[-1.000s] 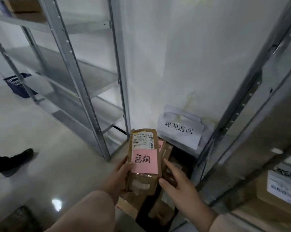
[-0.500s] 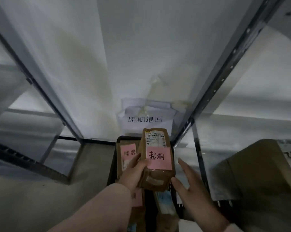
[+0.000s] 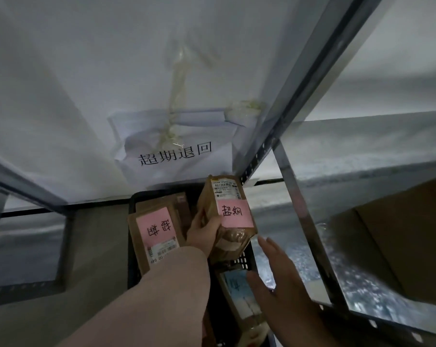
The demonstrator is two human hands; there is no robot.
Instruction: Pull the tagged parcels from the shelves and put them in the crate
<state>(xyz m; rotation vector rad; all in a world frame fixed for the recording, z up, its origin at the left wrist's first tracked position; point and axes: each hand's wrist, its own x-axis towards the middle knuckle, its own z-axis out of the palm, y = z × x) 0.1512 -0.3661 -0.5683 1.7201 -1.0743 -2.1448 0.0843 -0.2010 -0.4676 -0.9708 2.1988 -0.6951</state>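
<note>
- Head view: the left hand grasps a brown cardboard parcel with a pink handwritten tag by its left side, thumb on the front face just beside the tag.
- That parcel is held tilted above the black plastic crate, which sits on the floor against the white wall.
- A second brown parcel with a pink tag lies inside the crate at its left, label up.
- A third parcel with a pale blue tag lies in the crate nearer the camera, partly hidden by the right hand.
- The right hand is released, fingers spread, just beside the held parcel and not touching it.
- A white paper sign with black printed characters is taped to the wall above the crate.
- Grey metal shelving stands right of the crate, bearing a large brown cardboard box.
</note>
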